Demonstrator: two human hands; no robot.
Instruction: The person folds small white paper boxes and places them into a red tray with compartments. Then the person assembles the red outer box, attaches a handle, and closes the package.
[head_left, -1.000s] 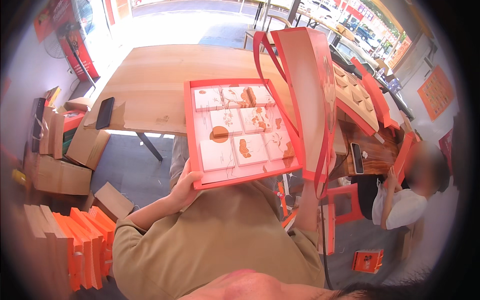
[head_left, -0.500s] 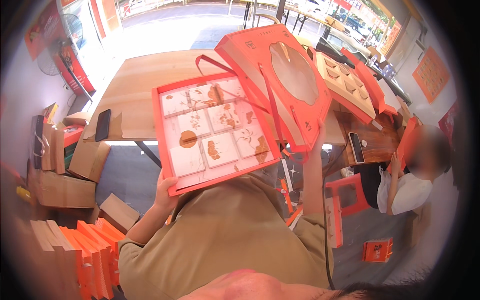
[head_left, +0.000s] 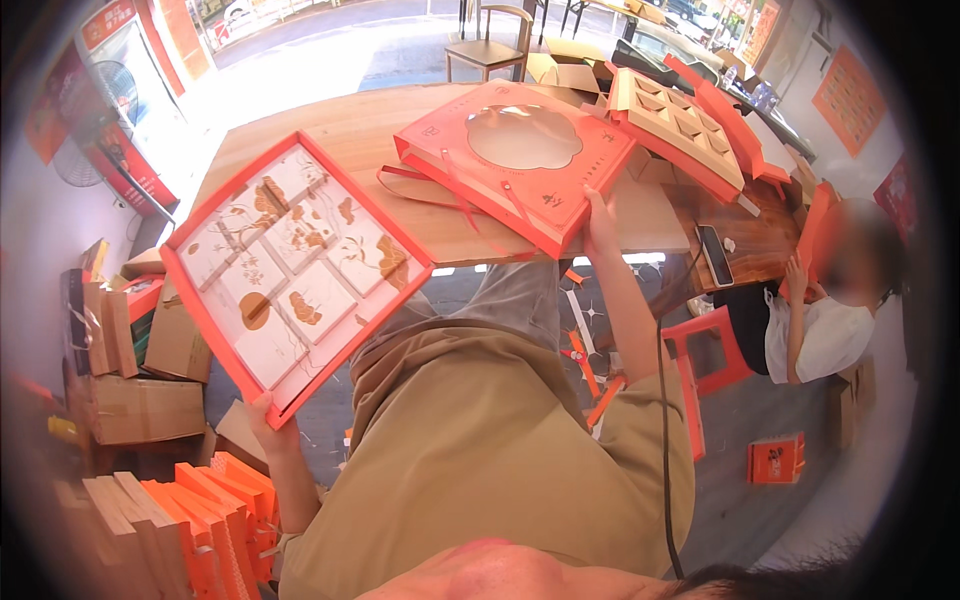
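Observation:
My left hand [head_left: 270, 428] is closed on the lower corner of a shallow red tray [head_left: 352, 335], which slants off the table's left front edge. Inside the tray lie several square white boxes [head_left: 322, 303] printed with brown and gold patterns. Closed on the near right corner of a red gift box [head_left: 470, 165] is my right hand [head_left: 602, 226]. That box rests on the wooden table, with a scalloped clear window in its top and red ribbons [head_left: 432, 190] hanging off its left side. Its underside is hidden.
Behind on the right lies a divided cardboard insert [head_left: 680, 118] in a red box. A phone [head_left: 715, 255] is on the darker tabletop. To the right sits a person [head_left: 825, 325] holding red card, near a red stool [head_left: 712, 350]. Cardboard boxes [head_left: 150, 410] and orange folded packaging [head_left: 205, 520] stand left.
The red tray has moved left and turned, with my left hand still on its corner. The gift box has come down from a tilt onto the table under my right hand.

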